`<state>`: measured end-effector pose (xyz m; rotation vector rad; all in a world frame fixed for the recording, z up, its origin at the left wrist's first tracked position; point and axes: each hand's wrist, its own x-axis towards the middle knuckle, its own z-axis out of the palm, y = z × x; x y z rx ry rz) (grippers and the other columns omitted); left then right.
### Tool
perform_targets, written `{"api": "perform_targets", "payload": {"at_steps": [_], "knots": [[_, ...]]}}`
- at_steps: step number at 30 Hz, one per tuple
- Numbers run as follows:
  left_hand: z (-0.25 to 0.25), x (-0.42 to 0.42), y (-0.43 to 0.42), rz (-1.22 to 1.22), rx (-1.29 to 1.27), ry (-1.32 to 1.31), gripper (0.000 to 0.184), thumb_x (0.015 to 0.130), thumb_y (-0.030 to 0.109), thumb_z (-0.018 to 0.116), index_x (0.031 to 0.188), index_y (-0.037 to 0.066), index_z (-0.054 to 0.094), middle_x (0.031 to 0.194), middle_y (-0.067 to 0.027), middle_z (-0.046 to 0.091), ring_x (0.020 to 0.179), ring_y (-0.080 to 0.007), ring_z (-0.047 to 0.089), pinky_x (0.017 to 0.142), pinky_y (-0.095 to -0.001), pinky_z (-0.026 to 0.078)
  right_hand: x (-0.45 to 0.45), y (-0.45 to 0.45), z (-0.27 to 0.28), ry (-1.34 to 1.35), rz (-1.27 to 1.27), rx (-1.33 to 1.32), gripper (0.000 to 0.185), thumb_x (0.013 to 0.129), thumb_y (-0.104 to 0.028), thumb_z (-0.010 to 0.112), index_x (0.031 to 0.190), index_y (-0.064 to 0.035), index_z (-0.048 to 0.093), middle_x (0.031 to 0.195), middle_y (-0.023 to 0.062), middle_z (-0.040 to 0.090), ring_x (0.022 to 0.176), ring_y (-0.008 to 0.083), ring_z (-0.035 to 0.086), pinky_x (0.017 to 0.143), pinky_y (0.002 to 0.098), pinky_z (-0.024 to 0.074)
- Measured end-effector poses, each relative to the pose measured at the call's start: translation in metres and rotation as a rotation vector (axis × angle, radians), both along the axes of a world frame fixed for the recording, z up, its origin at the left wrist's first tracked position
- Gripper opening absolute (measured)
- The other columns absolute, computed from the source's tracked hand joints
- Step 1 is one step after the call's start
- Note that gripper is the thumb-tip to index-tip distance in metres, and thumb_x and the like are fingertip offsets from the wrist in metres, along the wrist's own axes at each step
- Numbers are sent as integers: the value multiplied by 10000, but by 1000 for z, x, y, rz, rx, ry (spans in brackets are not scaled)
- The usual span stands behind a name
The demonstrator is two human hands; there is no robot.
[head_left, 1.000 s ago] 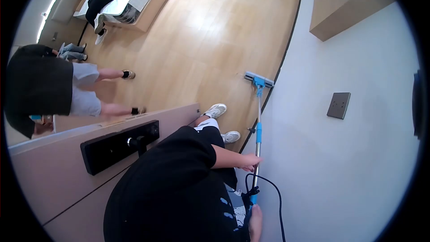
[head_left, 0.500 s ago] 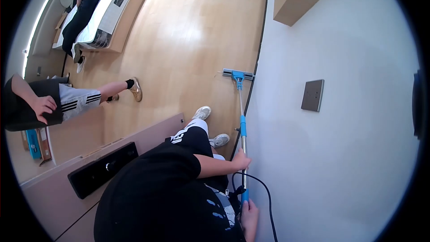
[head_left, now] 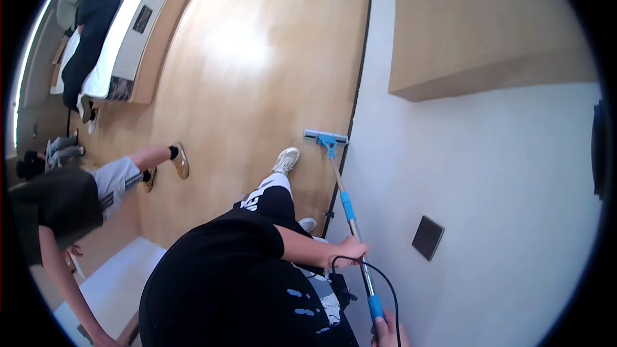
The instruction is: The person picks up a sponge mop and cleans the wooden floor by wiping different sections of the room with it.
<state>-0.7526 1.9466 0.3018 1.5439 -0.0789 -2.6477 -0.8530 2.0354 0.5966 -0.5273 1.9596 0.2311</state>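
A mop with a blue and grey flat head (head_left: 326, 137) lies with its head on the wooden floor beside the wall base. Its metal pole (head_left: 366, 276) with blue grips slants down toward me. My left hand (head_left: 350, 250) is closed round the middle of the pole. Near the pole's top end, my right hand (head_left: 387, 331) is closed on the blue grip, partly cut off by the frame's lower edge. A black cable (head_left: 385, 276) loops past both hands.
A white wall (head_left: 475, 173) with a dark wall plate (head_left: 427, 238) runs along the right, below a wooden box-like unit (head_left: 482, 38). To the left, a person (head_left: 58, 205) bends over a white surface (head_left: 122, 276). Other people are near a bed (head_left: 148, 32) at upper left.
My view has shifted, and the mop head now appears lower and farther left, with the pole more slanted. The person at left has bent down and reached an arm lower. Both my hands keep their hold.
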Motion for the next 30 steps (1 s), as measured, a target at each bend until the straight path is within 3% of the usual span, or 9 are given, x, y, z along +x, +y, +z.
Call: {"api": "perform_targets", "payload": {"at_steps": [3,7,9,13,20,24,27,29,30], "knots": [[23,18,-36,-62,76,102,158,828,139,620,752,16,555,630,-86,564,479,-182,533,423,-313,407,22,-49,30,-39,-9,101,352,991,-321,481,835,-24,588,531,24,506,459,123,504,417,296,400],[7,28,-67,-77,124,58,133,835,102,591,764,3,539,607,-92,540,480,-197,541,388,-324,397,41,-60,7,50,-36,240,373,993,-313,460,1221,-39,572,648,48,569,483,129,521,435,294,420],[-16,39,-79,-67,66,80,182,819,105,571,850,-58,496,631,-132,549,493,-231,584,401,-346,466,43,-53,-31,-3,63,123,459,984,-264,463,1411,-98,433,695,61,580,516,132,531,470,291,442],[-37,37,-70,-214,-51,-32,302,802,102,572,937,-126,428,652,-168,560,445,-246,574,347,-359,434,47,-43,-59,-149,53,-189,425,983,-228,459,1392,-113,479,663,47,546,515,116,492,482,292,414],[-35,4,3,-329,-129,-108,458,806,145,606,1031,-145,333,772,-216,592,561,-274,651,394,-362,517,6,15,-58,-165,-37,-46,428,987,-266,475,1395,-138,498,729,36,602,526,109,487,472,288,414],[-72,-14,49,-460,-2,-73,519,804,174,633,1087,-143,333,838,-223,606,635,-293,674,454,-350,561,-30,111,-119,-72,156,-52,386,974,-235,502,1305,-39,533,851,81,655,722,190,649,665,274,505],[-115,-25,98,-592,-177,-174,580,806,215,638,1137,-142,322,854,-231,618,615,-310,669,528,-423,568,-34,159,-167,-51,218,24,349,979,-240,492,1266,-46,529,815,72,631,680,181,623,626,275,487],[-139,-27,114,-940,-640,-49,300,816,196,599,838,-100,634,723,-190,624,586,-285,659,501,-393,544,-33,178,-191,-80,184,30,325,982,-244,484,1240,-51,526,792,66,615,652,174,606,599,276,476],[-165,-35,126,-1144,-856,62,295,817,198,600,828,-94,644,736,-195,625,616,-294,662,520,-404,544,-31,184,-203,-103,160,36,314,984,-246,481,1227,-53,524,780,63,607,638,171,597,586,276,470]]}}
